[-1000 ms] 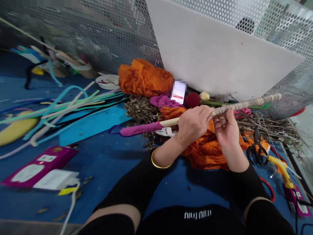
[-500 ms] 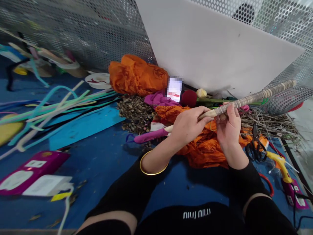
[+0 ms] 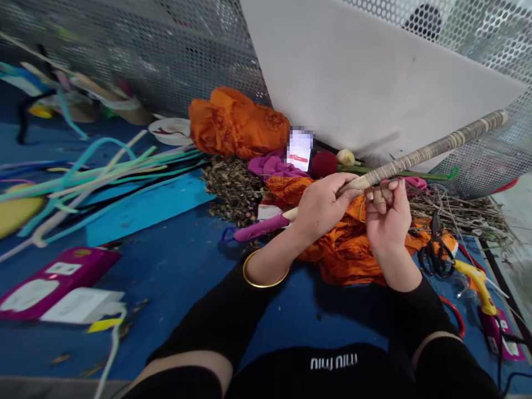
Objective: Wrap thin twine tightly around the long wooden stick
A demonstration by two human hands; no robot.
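Note:
My left hand [image 3: 322, 205] is closed round the pale lower part of a long stick [image 3: 438, 147], which slants up to the right. Fine grey and cream bands wrap its upper length. Its lower end carries a purple sleeve [image 3: 261, 228] with a blue loop at the tip. Just below the wrapped part, my right hand [image 3: 388, 221] is turned palm up. Its fingers are curled and the thumb is pressed near the forefinger; whatever they pinch is too small to make out. Crumpled orange cloth [image 3: 344, 257] lies under both hands.
Black scissors [image 3: 435, 252] and a yellow glue gun [image 3: 477, 282] lie at the right. Coloured strips [image 3: 103, 177] and a magenta power strip [image 3: 78, 271] occupy the left. Behind are a lit phone [image 3: 299, 149], dry twigs [image 3: 465, 210] and a white board [image 3: 366, 72].
The stick's far end has swung up a little. My right hand has come off the wrapped part and turned more palm up; my left hand keeps its grip. The view has shifted slightly.

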